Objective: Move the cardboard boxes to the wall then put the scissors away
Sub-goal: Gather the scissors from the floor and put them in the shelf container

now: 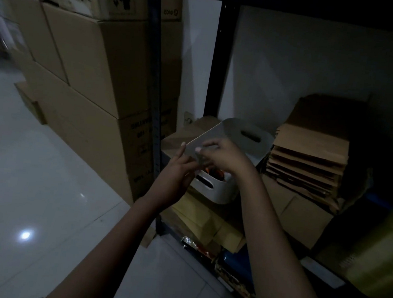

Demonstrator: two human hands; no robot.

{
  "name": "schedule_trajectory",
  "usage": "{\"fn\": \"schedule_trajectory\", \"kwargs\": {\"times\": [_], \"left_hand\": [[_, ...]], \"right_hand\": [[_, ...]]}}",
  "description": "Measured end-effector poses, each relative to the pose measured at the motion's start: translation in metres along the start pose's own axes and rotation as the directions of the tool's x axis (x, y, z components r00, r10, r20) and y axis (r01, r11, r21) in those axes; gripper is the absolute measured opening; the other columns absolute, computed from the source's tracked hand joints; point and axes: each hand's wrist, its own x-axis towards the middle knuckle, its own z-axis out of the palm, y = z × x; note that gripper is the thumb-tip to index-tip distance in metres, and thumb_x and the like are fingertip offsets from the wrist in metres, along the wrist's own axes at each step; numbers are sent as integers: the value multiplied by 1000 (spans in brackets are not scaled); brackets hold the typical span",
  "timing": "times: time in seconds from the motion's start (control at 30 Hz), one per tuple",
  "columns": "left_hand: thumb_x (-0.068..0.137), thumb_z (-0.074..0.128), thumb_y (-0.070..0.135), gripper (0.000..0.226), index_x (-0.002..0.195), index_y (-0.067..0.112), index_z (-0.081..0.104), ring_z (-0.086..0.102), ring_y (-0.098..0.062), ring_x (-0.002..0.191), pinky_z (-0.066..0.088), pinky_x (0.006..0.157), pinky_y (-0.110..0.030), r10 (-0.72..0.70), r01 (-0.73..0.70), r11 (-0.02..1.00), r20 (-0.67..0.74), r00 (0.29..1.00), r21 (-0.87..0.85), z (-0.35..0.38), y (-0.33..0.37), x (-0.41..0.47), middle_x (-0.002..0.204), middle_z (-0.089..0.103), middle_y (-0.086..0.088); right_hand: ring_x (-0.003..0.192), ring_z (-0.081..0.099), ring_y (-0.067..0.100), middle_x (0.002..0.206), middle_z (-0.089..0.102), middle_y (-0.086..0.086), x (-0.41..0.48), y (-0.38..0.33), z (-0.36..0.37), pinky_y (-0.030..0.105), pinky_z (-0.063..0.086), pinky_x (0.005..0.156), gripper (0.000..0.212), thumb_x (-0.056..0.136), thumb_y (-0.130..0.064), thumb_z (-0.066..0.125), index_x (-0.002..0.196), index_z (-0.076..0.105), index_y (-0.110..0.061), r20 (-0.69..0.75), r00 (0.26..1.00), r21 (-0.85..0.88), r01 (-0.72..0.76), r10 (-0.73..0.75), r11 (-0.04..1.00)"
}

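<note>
Scissors cannot be picked out with any certainty in this dim light. The likeliest sign of them is an orange shape (214,173) lying low inside the white bin (215,192), just below the right hand (228,157). Its long axis cannot be told, since the hand hides most of it.

The bin sits on the shelf, its slotted handle walls near and far. Both hands meet at its near-left corner. The left hand (177,173) comes in from the near left with its fingers fairly straight, one fingertip resting against the corner of the rim. The right hand reaches across from the right, its fingers curled over the rim and into the opening. Whether they pinch the rim or some small thing cannot be told. It is the nearer hand to the orange shape, being right above it.

Judging by this, the putting-away is the step in hand, and what remains is a short drop straight down into the bin.

Cardboard boxes (97,65) stand stacked at the left, beyond the dark shelf post (156,96), which rises just left of the left wrist. Flattened cardboard (311,156) is piled just right of the bin, touching or nearly touching its right wall. Yellowish packets (207,220) lie under the bin. Little stands in the way; the post and the pile close in the sides, so the hands are best drawn back toward the near side, over the pale floor (41,181).
</note>
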Motion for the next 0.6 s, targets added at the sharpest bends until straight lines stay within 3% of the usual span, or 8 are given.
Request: {"fn": "schedule_trajectory", "kwargs": {"times": [0.07, 0.17, 0.27, 0.33, 0.47, 0.6], "left_hand": [[93, 49, 15, 21, 97, 7, 68, 54, -16, 109, 10, 120, -43, 7, -8, 1000, -15, 1000, -29, -1, 4, 6, 99, 57, 0], [92, 49, 12, 20, 90, 5, 68, 56, -13, 96, 11, 121, -46, 4, -4, 1000, -25, 1000, -3, 2, 7, 12, 88, 57, -5], [88, 59, -4, 15, 97, 3, 68, 52, -15, 106, 8, 121, -47, -23, 23, 999, -28, 999, -32, 5, 7, 12, 94, 61, -10], [88, 59, -7, 18, 100, 4, 68, 52, -15, 107, 4, 122, -44, -12, 10, 999, -35, 999, -51, 2, 8, 13, 96, 62, -14], [92, 54, -2, 30, 119, 5, 63, 27, -23, 141, -2, 121, -46, -132, 134, 986, 29, 991, -101, 7, 21, 26, 114, 59, -15], [88, 49, -8, 30, 114, -2, 63, 43, -26, 123, -12, 118, -37, -124, 122, 984, -1, 992, -128, 17, 40, 39, 106, 61, -21]], "right_hand": [[99, 59, 16, 122, 64, 11, -14, -4, 3, 21, 43, 66, 38, 95, -29, 60, 128, 60, -12, 50, 998, -146, 55, -48, 988], [90, 58, 13, 113, 65, 9, -25, -10, 0, 20, 41, 65, 28, 99, -21, 53, 122, 64, -11, 56, 996, -238, 88, -77, 967], [72, 52, 3, 99, 62, 6, -28, -10, -4, 13, 38, 57, 25, 98, -19, 52, 117, 66, -10, 70, 994, -290, 100, -83, 952], [70, 49, 4, 98, 63, 7, -27, -8, -6, 12, 38, 58, 25, 98, -20, 53, 115, 67, -8, 81, 993, -308, 105, -84, 945], [83, 62, 24, 92, 66, 10, -22, 2, -7, 35, 50, 70, 21, 96, -16, 51, 106, 66, -6, 67, 996, -348, 76, -56, 935], [88, 62, 31, 96, 66, 19, -15, 13, -14, 39, 48, 73, 20, 93, -15, 52, 102, 67, -4, 23, 999, -409, 49, -44, 911]]}}
